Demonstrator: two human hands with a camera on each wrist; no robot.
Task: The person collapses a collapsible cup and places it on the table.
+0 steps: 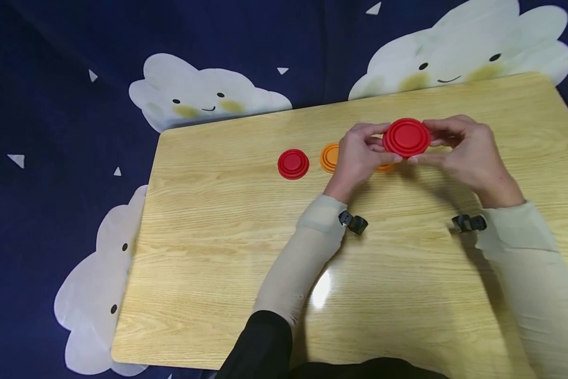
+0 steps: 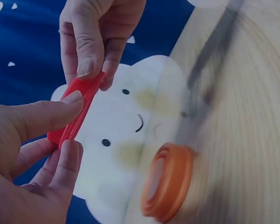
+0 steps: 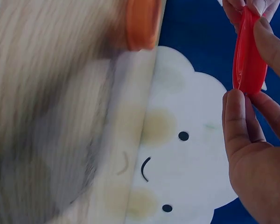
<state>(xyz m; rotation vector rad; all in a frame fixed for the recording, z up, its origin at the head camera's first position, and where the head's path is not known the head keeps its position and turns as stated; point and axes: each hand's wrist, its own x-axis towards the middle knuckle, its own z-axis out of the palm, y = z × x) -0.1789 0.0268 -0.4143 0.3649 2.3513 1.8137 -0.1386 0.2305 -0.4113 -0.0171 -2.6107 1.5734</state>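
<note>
Between my two hands a red collapsible cup, folded into a flat ringed disc, is held above the far part of the table. My left hand pinches its left edge between thumb and fingers, and my right hand pinches its right edge. Both wrist views show the red cup edge-on. Just left of the left hand lies an orange collapsible cup, partly covered by that hand. A second orange one shows only a sliver beneath the held cup. Further left another red cup lies flat.
The wooden table has its far edge just beyond the hands. Dark blue cloth with white smiling clouds hangs behind and to the left. A small black device is strapped at the left wrist and another at the right.
</note>
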